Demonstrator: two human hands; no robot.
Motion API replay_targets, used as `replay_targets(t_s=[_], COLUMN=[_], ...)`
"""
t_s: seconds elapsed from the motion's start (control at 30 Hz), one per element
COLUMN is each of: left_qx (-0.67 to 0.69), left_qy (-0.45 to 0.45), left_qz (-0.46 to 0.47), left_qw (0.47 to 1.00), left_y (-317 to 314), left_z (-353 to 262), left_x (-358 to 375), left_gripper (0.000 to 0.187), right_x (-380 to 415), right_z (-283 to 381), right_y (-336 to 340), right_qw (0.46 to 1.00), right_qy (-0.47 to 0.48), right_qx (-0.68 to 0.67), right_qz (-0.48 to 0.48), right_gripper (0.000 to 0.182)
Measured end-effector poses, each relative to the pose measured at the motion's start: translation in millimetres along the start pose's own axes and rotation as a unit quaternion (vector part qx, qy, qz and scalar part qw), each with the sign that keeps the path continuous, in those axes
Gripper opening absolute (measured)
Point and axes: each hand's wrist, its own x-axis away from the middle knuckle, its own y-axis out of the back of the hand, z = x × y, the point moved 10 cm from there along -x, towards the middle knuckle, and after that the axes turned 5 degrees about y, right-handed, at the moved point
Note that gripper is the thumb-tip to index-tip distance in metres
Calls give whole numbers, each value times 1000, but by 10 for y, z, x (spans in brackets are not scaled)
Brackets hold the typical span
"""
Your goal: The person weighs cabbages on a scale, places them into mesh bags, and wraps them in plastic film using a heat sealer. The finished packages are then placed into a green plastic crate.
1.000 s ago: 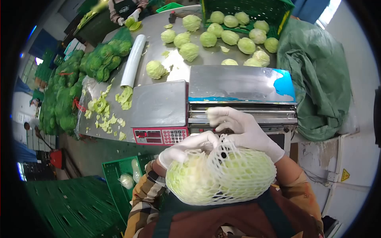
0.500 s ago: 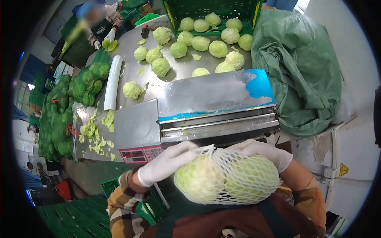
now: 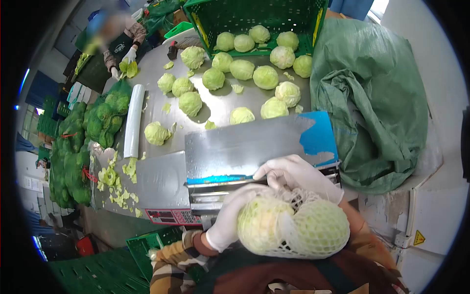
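Close to my body, a white mesh net bag (image 3: 320, 230) holds two pale green cabbages, one of them the left cabbage (image 3: 262, 223). My left hand (image 3: 229, 215), in a white glove, grips the bag's upper left side, its fingertips partly hidden behind the cabbage. Above the gathered top of the net is my right hand (image 3: 296, 176), also gloved, with fingers curled onto the mesh and the index finger reaching left. Just beyond both hands lies a metal wrapping machine (image 3: 245, 147) with a blue patch, beside a scale (image 3: 164, 179) with a red keypad panel.
Loose cabbages (image 3: 190, 104) lie across the metal table, with a tipped green crate (image 3: 259, 12) behind. A film roll (image 3: 133, 120), leaf scraps (image 3: 115, 183) and green net sacks (image 3: 73, 157) are left. A green tarp bag (image 3: 367, 108) is right. Another person's gloved hand (image 3: 129, 55) holds leaves.
My right hand has moved up and left over the net's gathered top. My left hand has come down beside the bag, which has shifted slightly right. The view has shifted slightly.
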Motion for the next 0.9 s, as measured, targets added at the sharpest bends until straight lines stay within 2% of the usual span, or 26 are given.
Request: replay_targets(t_s=[0.03, 0.1, 0.17, 0.2, 0.23, 0.27, 0.37, 0.43, 0.5, 0.57, 0.6, 0.67, 0.7, 0.77, 0.83, 0.9], left_qx=[132, 214, 238, 267, 265, 295, 309, 306, 314, 216, 219, 31, 33, -126, -162, -262], left_qy=[65, 115, 134, 144, 145, 131, 92, 47, 49, 49, 52, 13, 17, -35, -58, -87], left_qz=[13, 19, 24, 28, 30, 30, 27, -9, -9, -39, -39, -32, -33, 5, 23, 77], left_qw=[989, 970, 962, 953, 953, 946, 946, 951, 948, 974, 974, 999, 999, 991, 985, 958], left_y=[1, 80, 97, 90, 92, 104, 214, 421, 689, 984, 1086, 1199, 1184, 955, 861, 735], left_z=[130, 375, 386, 380, 343, 260, 63, -48, 45, 215, 285, 275, 315, 208, 140, 106], left_x=[-41, -113, -199, -256, -321, -393, -673, -899, -1214, -1487, -1591, -1711, -1690, -1593, -1519, -1500], left_gripper=[43, 39, 40, 41, 41, 41, 41, 40, 37, 44, 44, 35, 35, 34, 31, 33], right_x=[-24, -69, -231, -286, -337, -382, -702, -987, -1410, -1786, -1925, -1930, -2005, -1760, -1692, -1676], right_z=[45, 149, 267, 478, 665, 882, 1379, 1577, 1569, 1481, 1335, 1231, 1076, 1026, 879, 792], right_y=[56, 263, 221, 201, 222, 290, 424, 636, 1008, 1403, 1509, 1760, 1813, 1669, 1730, 1802], right_qw=[1000, 995, 996, 993, 990, 974, 971, 947, 940, 907, 908, 836, 838, 715, 726, 804], right_qy=[2, 61, 70, 103, 137, 222, 232, 295, 257, 285, 281, 346, 342, 410, 378, 361], right_qx=[3, -43, -37, -19, 1, 3, 36, 99, 148, 192, 192, 243, 242, 380, 398, 355], right_qz=[-1, -69, -49, -46, -43, -37, -36, -75, -167, -242, -243, -351, -350, -419, -414, -313], right_gripper=[34, 38, 41, 43, 45, 45, 46, 47, 46, 39, 39, 30, 30, 24, 20, 27])
